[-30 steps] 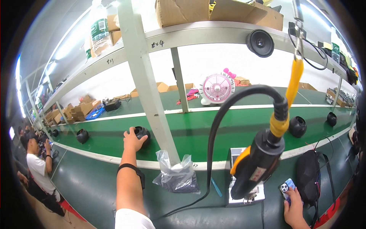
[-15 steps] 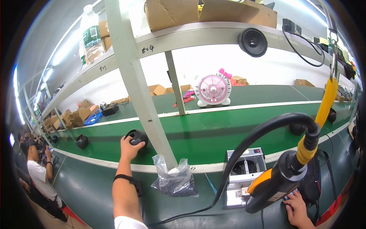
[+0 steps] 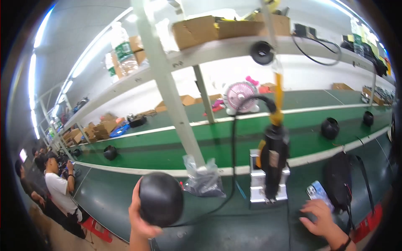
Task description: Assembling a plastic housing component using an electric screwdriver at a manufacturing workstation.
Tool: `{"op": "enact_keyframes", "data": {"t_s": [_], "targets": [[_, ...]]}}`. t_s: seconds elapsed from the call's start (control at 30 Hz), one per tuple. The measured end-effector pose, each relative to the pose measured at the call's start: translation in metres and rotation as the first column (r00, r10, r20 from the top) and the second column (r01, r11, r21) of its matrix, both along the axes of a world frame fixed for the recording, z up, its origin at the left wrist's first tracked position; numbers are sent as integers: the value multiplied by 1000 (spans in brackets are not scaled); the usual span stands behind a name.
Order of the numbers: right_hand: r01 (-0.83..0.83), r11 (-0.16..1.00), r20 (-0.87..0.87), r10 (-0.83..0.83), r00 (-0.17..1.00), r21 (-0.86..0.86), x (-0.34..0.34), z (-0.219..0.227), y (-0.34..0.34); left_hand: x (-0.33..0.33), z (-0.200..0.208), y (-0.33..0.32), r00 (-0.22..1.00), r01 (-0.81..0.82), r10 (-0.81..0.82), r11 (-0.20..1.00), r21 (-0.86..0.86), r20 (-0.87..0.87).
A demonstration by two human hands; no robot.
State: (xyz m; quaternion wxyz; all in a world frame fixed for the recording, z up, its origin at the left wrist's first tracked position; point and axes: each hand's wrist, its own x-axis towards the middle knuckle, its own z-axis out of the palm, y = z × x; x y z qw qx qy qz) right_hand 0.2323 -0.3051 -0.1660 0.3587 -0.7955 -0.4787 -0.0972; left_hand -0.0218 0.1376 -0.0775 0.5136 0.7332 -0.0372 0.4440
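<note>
Evidently, I had the left hand (image 3: 139, 217) clasped round the black ball (image 3: 161, 198) from beside and below, probably to support it above the bench (image 3: 106, 196), but couldn't tell the grip of the right hand (image 3: 321, 219).

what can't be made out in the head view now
All head view:
Black ball: far side, turned away.
Left hand: partly hidden behind the ball.
White fixture: middle, behind the hanging power tool.
Right hand: underside, facing away.
Plastic bag: contents, blurred.
</note>
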Motion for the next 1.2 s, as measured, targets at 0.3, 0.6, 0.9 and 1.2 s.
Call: {"op": "enact_keyframes", "data": {"t_s": [0.3, 0.6, 0.9, 1.2], "targets": [[-681, 629, -386, 774, 503, 374, -29, 38, 96, 24, -45, -124, 999, -32, -5, 618, 785, 45], [-703, 534, -438, 832, 340, 470, -11, 27, 69, 84, -72, -174, 943, 293, -331, 804, 517, -20], [-581, 688, -275, 716, 642, 435, 16, 37, 46, 84, -87, -206, 453, 556, -885, 378, -740, -112], [-429, 693, -579, 721, 381, 580, 15, 25, 47, 101, -98, -215, 433, 299, -900, 199, -933, -54]]}}
